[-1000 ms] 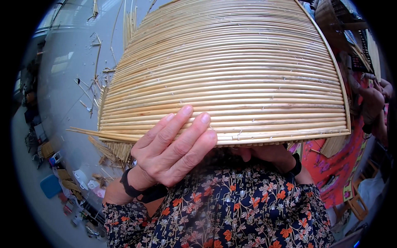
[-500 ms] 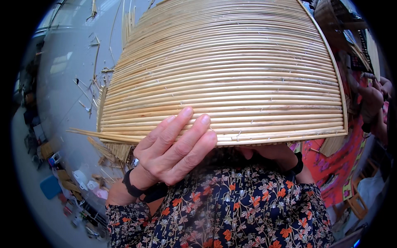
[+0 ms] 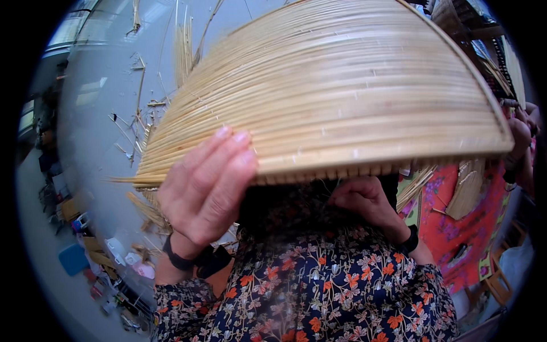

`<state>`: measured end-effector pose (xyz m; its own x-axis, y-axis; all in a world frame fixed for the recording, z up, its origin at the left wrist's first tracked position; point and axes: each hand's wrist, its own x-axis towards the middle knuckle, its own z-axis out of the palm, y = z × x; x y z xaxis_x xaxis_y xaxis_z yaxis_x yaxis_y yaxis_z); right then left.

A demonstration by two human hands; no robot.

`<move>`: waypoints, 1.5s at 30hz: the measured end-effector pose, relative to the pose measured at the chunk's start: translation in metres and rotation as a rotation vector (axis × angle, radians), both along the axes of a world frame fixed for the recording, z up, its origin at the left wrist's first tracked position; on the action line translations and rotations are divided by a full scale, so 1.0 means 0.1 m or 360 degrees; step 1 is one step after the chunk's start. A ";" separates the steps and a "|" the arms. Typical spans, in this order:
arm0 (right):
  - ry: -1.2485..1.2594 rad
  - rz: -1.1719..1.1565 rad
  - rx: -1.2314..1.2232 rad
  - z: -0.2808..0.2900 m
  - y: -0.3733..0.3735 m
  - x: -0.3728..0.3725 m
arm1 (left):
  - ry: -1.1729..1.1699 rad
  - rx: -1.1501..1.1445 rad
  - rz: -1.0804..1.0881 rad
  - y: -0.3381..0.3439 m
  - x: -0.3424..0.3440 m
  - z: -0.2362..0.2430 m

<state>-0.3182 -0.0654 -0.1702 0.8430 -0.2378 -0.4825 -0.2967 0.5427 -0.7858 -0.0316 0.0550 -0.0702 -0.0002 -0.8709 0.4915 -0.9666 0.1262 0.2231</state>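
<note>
I am holding the big reed mat (image 3: pixel 342 108) up in front of me, and it is tipping now. A moment ago its near edge was lying almost level; now the near right corner is sitting higher and farther to the right. The stalks are looking smeared toward the right, so I think the mat is moving fast.

My left hand (image 3: pixel 202 188) is gripping the near edge, close to the near left corner, a bit nearer to it than before. Its fingers are bending over the top, and my thumb is hiding. Loose reed tips (image 3: pixel 121 180) are poking out past that corner.

My right hand (image 3: pixel 364 199) was mostly hiding under the edge, but now it is showing below it, in front of my flowered shirt (image 3: pixel 307 273). Its fingers are curling in, clear of the mat. Thin thread seems to be hanging by them, but I cannot tell if they are pinching it.

The tilt is also showing a row of small loops (image 3: pixel 342 172) along the near edge. I think this is giving my right hand more room to be working there.

Reed scraps (image 3: pixel 139 117) are lying on the grey table past the mat's left edge.
</note>
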 end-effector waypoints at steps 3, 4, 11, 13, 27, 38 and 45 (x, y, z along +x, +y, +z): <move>-0.0128 -0.0201 0.0035 0.16 -0.08 0.06 | 0.0088 -0.0033 0.0077 -0.10 0.02 0.14; -0.0199 -0.0247 -0.0034 0.19 -0.11 0.11 | 0.0106 -0.0034 0.0087 -0.13 0.02 0.16; -0.0533 -0.0339 -0.0454 0.44 -0.41 0.50 | 0.0097 0.0073 -0.0001 -0.31 0.02 0.28; -0.0569 -0.0333 -0.0499 0.45 -0.45 0.56 | 0.0140 0.0084 0.0022 -0.31 0.04 0.29; -0.0654 -0.0389 -0.0632 0.57 -0.48 0.84 | 0.0233 0.0115 0.0068 -0.31 0.08 0.32; -0.0667 -0.0382 -0.0625 0.57 -0.46 0.85 | 0.0286 0.0095 0.0082 -0.29 0.09 0.30; -0.0662 -0.0414 -0.0640 0.60 -0.44 0.86 | 0.0262 0.0073 0.0066 -0.28 0.06 0.31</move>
<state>-0.2320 -0.1094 -0.1101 0.8309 -0.5548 0.0426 0.1792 0.1943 -0.9644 -0.0256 0.0269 -0.0395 0.1133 -0.8899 0.4419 -0.9208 0.0730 0.3832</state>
